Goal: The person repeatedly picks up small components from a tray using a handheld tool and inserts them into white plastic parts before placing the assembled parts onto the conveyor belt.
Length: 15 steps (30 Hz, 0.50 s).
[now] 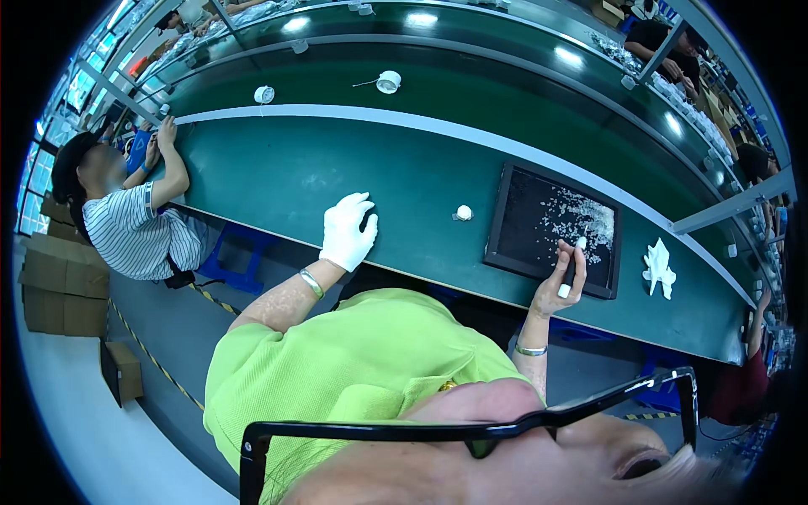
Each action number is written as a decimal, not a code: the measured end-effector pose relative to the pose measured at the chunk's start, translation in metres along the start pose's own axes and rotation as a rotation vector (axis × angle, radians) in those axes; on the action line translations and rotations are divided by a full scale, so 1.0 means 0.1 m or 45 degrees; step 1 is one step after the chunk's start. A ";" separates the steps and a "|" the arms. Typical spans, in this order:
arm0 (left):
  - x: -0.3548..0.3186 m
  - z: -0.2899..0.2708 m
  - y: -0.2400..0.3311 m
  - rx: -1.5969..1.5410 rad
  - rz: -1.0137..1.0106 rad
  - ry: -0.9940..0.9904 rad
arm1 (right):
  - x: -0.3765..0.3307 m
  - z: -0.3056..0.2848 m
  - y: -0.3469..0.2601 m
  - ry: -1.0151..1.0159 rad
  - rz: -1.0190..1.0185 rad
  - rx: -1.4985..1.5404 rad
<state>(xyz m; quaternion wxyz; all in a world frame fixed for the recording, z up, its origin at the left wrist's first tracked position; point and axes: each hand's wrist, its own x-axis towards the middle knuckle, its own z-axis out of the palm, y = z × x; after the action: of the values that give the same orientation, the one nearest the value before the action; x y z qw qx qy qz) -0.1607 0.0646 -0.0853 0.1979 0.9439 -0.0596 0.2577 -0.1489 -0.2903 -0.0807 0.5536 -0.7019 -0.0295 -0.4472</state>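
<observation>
My left hand [348,232], in a white glove, rests over the near edge of the green bench with nothing in it. Its fingers are slightly bent and the thumb stands apart. My right hand [562,282] is bare and curled above the near side of a black tray [498,220]. White shows at a fingertip and lower between the fingers, beside a dark narrow shape; whether these are finger covers or a held tool is unclear. Many small whitish translucent pieces [581,217] lie scattered in the tray. Between my hands sits a small round white part [464,213].
A crumpled white glove [658,268] lies right of the tray. Beyond the pale rail [404,120], a dark green belt [505,93] carries white round parts [388,82]. A co-worker in a striped shirt [139,231] sits at the left end. Cardboard boxes [63,286] stand behind.
</observation>
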 end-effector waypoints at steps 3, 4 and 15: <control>0.00 0.03 -0.02 -0.012 0.028 0.003 | -0.02 -0.02 0.00 -0.014 -0.003 0.023; 0.00 0.04 -0.03 -0.017 0.027 0.004 | -0.01 -0.02 -0.02 -0.018 -0.004 0.022; 0.26 0.31 -0.06 -0.191 -0.163 0.011 | 0.04 -0.04 0.02 0.048 -0.103 -0.269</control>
<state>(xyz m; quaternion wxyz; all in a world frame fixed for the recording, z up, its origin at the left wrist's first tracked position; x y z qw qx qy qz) -0.1230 0.0577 -0.0987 0.2843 0.9271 -0.0173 0.2435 -0.1476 -0.2962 -0.0795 0.4586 -0.7460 0.0000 -0.4828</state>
